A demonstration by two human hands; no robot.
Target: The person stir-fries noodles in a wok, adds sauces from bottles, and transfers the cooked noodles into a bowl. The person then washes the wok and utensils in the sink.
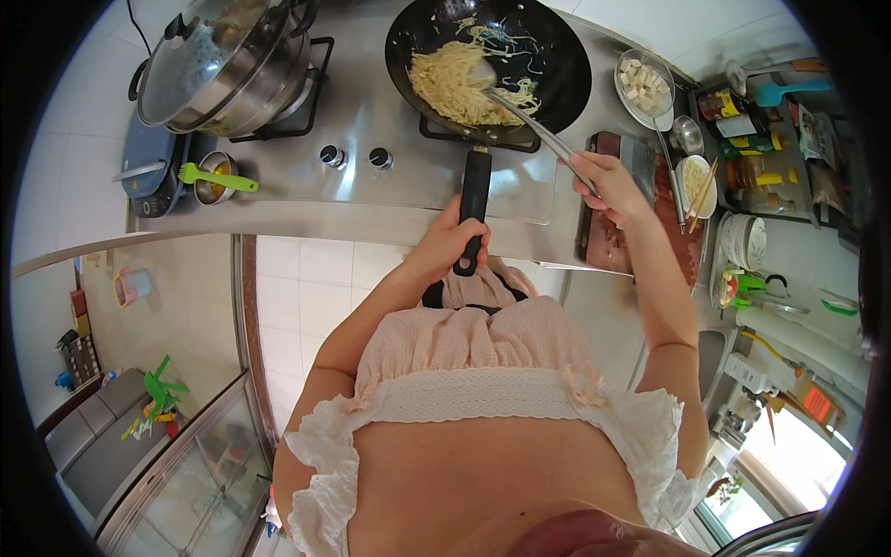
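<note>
My left hand [451,244] grips the black handle [476,188] of a dark wok [564,76], which sits over a burner at the back of the stove. Between the fingers of my right hand [612,184] is the long metal handle of a spatula or ladle [532,125]. Its head rests in the wok, partly hidden against a heap of pale yellow shreds or thin noodles [445,80]. More shreds [501,38] cling to the far side of the wok.
A lidded steel steamer pot [237,90] stands at left, near a small bowl [216,191] with a green brush [219,178] across it. At right are a plate of white cubes [644,87], a cleaver [633,163] on a cutting board [605,237], a bowl with chopsticks [696,184] and a bottle rack [759,153].
</note>
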